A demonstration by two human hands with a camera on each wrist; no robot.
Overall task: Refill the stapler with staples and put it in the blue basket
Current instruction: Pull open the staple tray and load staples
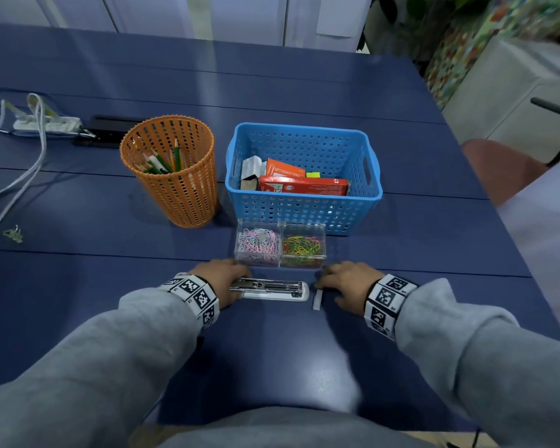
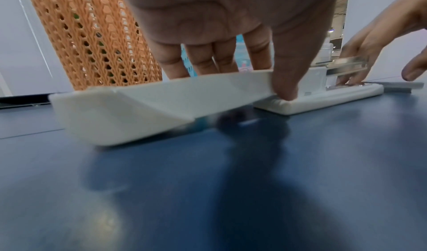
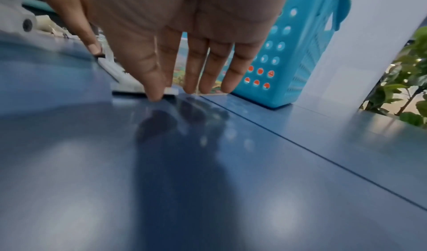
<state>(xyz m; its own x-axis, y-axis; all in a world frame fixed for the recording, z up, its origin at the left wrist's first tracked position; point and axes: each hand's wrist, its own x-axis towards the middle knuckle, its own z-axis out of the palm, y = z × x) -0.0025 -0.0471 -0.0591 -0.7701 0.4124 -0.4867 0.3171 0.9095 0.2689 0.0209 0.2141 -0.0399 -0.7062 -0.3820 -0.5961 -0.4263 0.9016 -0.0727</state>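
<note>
The white stapler (image 1: pixel 272 290) lies swung open flat on the blue table, its metal magazine facing up. In the left wrist view its cover (image 2: pixel 120 108) points left and its base (image 2: pixel 323 97) right. My left hand (image 1: pixel 222 279) holds it at the hinge, thumb (image 2: pixel 286 88) pressing the base and fingers behind the cover. A short staple strip (image 1: pixel 317 299) lies just past the stapler's right end. My right hand (image 1: pixel 346 282) hovers over that strip (image 3: pixel 129 79) with straight fingers, thumb tip (image 3: pixel 154 95) touching the table at its end. The blue basket (image 1: pixel 304 211) stands behind.
An orange pencil cup (image 1: pixel 175 176) stands left of the basket, which holds red boxes (image 1: pixel 304 185). A clear two-part box of paper clips (image 1: pixel 280 244) sits directly beyond my hands. A power strip and white cables (image 1: pixel 42 124) lie far left. The table's right edge and a chair (image 1: pixel 498 169) are nearby.
</note>
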